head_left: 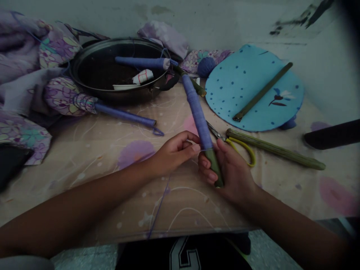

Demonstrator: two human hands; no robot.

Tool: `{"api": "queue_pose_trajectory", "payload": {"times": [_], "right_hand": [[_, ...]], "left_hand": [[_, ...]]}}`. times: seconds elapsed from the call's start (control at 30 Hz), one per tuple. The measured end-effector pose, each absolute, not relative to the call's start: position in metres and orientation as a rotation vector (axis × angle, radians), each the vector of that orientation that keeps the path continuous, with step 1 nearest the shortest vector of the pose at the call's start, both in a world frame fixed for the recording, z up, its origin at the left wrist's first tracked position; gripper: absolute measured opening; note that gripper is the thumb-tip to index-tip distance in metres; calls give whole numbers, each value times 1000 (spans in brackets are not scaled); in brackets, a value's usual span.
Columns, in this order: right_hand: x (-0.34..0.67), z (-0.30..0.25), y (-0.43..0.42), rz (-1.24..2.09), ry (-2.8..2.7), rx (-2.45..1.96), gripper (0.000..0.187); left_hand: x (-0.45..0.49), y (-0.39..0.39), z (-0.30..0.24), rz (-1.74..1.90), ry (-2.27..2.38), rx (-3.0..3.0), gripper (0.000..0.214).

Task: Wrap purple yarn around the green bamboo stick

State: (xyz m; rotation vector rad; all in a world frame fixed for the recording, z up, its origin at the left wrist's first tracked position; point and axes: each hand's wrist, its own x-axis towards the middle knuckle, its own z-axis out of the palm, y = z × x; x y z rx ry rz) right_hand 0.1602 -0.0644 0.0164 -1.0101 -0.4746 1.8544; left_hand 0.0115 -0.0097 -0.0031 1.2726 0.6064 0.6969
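My right hand (233, 168) is closed around the bare green lower end of a plant stalk (199, 116), which tilts up and away to the left. Blue-purple yarn is wound tightly over most of its visible length. At the edge of the winding, my left hand (180, 152) pinches the loose yarn (160, 210) between thumb and fingers. The strand hangs from there toward the table's front edge. Just beyond my right hand lie scissors (242, 144) with yellow handles, partly hidden by it.
A black pan (112, 92) holds another yarn-wrapped stick (140, 62). A blue dotted round mat (253, 82) bears a bare stalk (263, 92); another green stalk (278, 150) lies nearer. Left are floral cloth (22, 127) and a wrapped stick (126, 114). A yarn ball (206, 67) sits behind.
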Motion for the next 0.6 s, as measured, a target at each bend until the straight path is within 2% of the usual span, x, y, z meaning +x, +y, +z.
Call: {"api": "queue_pose_trajectory", "payload": {"times": [0.13,0.6], "right_hand": [[160,19,-66,1786,-510,-974,12],[157,13,-69,1551,-678,-1162,8]], "left_hand": [[11,-9,-1,696,657,1342,25],[13,-11,-3,655,672,1410,18]]}}
